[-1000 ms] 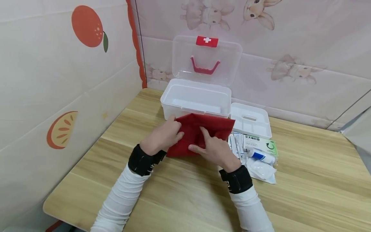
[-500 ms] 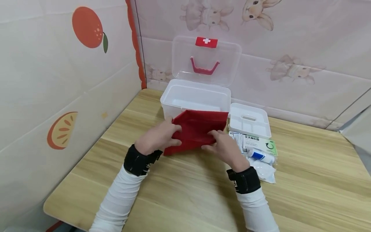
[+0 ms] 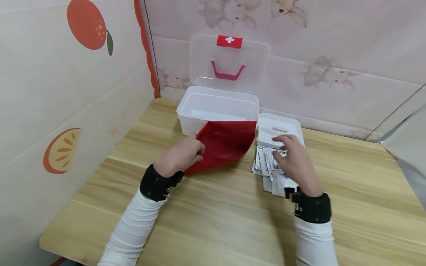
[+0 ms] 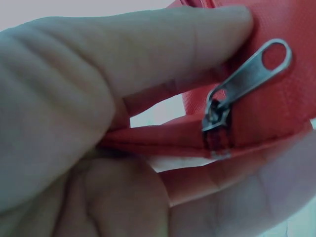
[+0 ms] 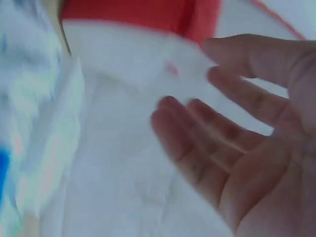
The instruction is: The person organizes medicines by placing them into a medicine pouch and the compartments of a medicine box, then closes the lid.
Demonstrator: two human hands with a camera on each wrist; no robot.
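Note:
My left hand (image 3: 181,155) grips the left edge of a red zippered pouch (image 3: 229,140), its mouth spread wide. Close up in the left wrist view, a metal zipper pull (image 4: 252,74) lies beside the fingers that hold the fabric. My right hand (image 3: 296,162) hovers over the packaged medical supplies (image 3: 264,162), its fingers loosely bent and holding nothing. Those white and blue packets lie on the table right of the pouch, partly hidden under the right hand. In the right wrist view the fingers (image 5: 197,138) are spread apart, with nothing between them.
Behind the pouch stands a white plastic first-aid box (image 3: 217,105), its clear lid (image 3: 229,62) raised against the wall. A white compartment tray (image 3: 279,127) sits to the box's right. The wooden table (image 3: 213,221) meets a printed fabric wall at the left and back.
My right hand has let go of the pouch and moved right, over the packets. The left hand still holds the pouch's left edge. The head view has shifted slightly.

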